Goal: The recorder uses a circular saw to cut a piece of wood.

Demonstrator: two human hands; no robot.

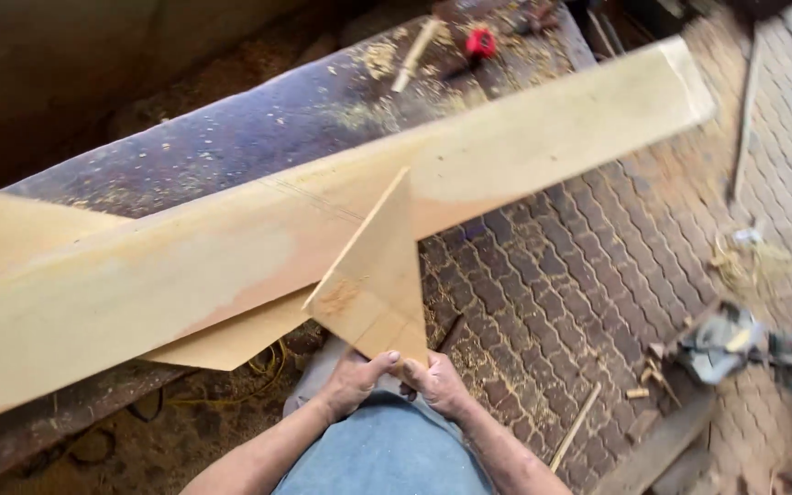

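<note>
Both hands, left hand and right hand, grip the wedge-shaped board at its 6 o'clock end, its tip touching the long plank toward 12 o'clock. A steady, even grip should keep the edges flush.

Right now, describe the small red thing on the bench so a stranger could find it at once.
Start at the long dark workbench strewn with sawdust, behind the pale wooden plank. Follow it to its far end, where a light wooden stick lies. Just right of that stick sits the small red object, the only bright red thing there.
</note>
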